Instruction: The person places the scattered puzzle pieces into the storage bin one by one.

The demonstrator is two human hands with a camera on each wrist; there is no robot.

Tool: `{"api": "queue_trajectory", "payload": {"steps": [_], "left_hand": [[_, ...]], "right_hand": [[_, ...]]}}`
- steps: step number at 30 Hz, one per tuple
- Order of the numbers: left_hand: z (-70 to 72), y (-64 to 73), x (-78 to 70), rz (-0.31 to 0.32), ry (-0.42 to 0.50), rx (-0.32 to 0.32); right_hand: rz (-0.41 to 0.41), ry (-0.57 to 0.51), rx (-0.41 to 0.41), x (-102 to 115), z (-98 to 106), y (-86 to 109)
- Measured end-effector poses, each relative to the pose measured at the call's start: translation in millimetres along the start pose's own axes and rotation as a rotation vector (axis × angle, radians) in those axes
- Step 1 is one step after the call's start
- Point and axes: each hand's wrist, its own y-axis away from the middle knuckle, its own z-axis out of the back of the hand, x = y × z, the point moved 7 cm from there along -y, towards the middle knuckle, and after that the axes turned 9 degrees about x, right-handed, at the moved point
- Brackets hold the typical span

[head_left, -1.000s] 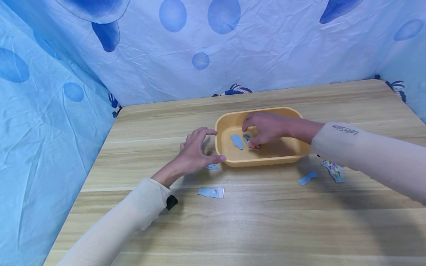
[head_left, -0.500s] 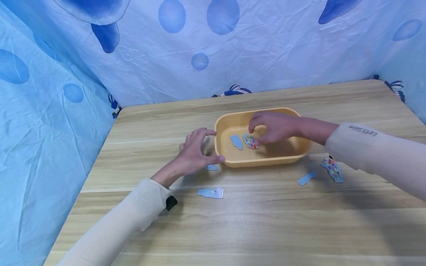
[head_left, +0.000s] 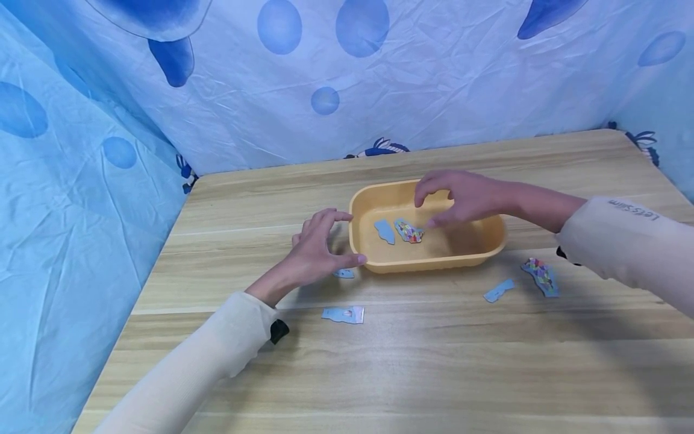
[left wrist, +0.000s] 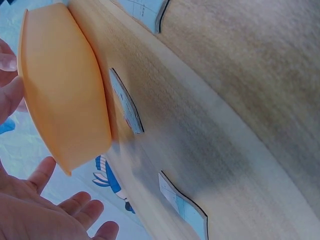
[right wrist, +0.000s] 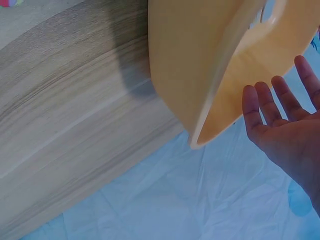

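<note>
An orange plastic tub (head_left: 412, 265) stands on the table, with a plain light-blue puzzle piece (head_left: 385, 231) and a colourful patterned puzzle piece (head_left: 409, 231) lying on its floor. At the tub's left end is my left hand (head_left: 317, 250), thumb and index finger spread, their tips right at the rim; the left wrist view shows its other fingers loosely extended. Over the tub's right half hovers my right hand (head_left: 461, 196), fingers loosely bent and apart from the thumb, holding nothing. The thumb tip is just right of the patterned piece.
Light-blue pieces (head_left: 343, 314) lie on the wooden table (head_left: 412, 374) near my left hand, one partly hidden by it. Right of the tub lie a narrow blue piece (head_left: 499, 290) and a patterned piece (head_left: 541, 277). A blue curtain (head_left: 461, 78) hangs behind.
My right hand has let go of the patterned puzzle piece inside the tub, then moved up and to the right, with its fingers spreading. The left hand stays in place.
</note>
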Motion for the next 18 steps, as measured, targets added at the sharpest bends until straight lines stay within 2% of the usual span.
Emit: {"api": "queue_trajectory", "payload": {"steps": [7, 12, 18], "left_hand": [[0.4, -0.1, -0.4, 0.007, 0.002, 0.004], [0.2, -0.1, -0.6, 0.008, 0.003, 0.007], [0.1, -0.2, -0.3, 0.011, 0.0, 0.006]], "right_hand": [[-0.037, 0.0, -0.045, -3, 11, 10.7], [-0.081, -0.035, -0.055, -7, 15, 19.9], [-0.088, -0.078, -0.064, -8, 21, 33.5]]}}
